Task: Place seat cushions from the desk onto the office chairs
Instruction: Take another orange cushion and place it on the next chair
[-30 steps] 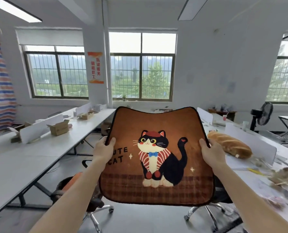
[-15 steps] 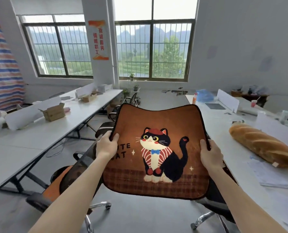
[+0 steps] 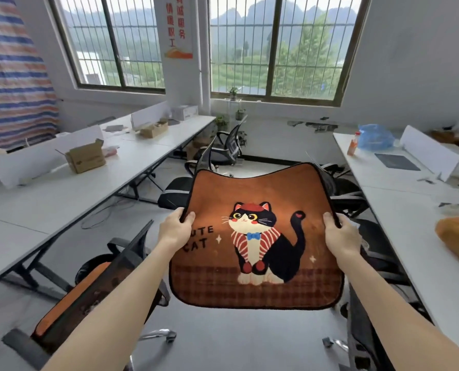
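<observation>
The person holds a brown seat cushion [image 3: 255,194] in the air in front of them, over the aisle between two rows of white desks and touching neither desk nor chair. It is tilted with its printed face toward the camera, showing a black-and-white cat in a red cap and the words "CUTE CAT". The left hand [image 3: 176,228] grips the cushion's left edge, thumb on the printed face and fingers curled behind; the right hand [image 3: 342,235] clamps the right edge the same way. The two hands are well apart, the cushion's width between them. Below and to the left stands a black office chair [image 3: 121,266] with its mesh back toward the camera and an orange cushion [image 3: 62,306] lying on its seat. Under the held cushion's right side is another black office chair [image 3: 383,261], pushed close to the right desk [image 3: 399,226]; its seat is mostly hidden. A bread-shaped pillow [image 3: 458,239] lies on that desk near the edge of view, and a blue plastic bag [image 3: 375,136] and a small bottle [image 3: 352,143] sit at its far end. An open cardboard box [image 3: 85,159] rests on the left desk [image 3: 49,199]. More black chairs [image 3: 229,145] stand near the barred windows [image 3: 279,46].
</observation>
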A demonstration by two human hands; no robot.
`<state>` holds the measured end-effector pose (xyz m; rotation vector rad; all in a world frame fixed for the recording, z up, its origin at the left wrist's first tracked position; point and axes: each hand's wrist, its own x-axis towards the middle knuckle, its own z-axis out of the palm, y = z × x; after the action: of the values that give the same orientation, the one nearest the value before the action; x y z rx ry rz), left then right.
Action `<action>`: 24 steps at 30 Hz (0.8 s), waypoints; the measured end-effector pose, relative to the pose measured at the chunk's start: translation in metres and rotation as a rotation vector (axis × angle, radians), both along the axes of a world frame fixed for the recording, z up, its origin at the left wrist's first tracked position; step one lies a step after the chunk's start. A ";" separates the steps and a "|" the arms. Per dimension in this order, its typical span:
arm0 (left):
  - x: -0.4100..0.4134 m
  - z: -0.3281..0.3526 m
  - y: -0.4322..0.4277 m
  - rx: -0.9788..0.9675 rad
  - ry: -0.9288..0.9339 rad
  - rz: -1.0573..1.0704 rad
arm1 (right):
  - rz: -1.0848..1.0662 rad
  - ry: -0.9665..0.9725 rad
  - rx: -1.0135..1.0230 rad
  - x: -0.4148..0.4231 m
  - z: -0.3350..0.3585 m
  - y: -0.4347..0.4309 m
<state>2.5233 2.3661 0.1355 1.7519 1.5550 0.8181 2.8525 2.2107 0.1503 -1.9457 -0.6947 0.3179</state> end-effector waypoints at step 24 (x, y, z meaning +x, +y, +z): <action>0.150 -0.011 0.513 -0.095 -0.030 0.176 | 0.227 0.036 0.021 0.191 -0.025 0.596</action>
<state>2.6732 2.8793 0.1247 1.5452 1.7170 0.8360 3.0439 2.8063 0.1256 -1.8397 -0.8933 0.4820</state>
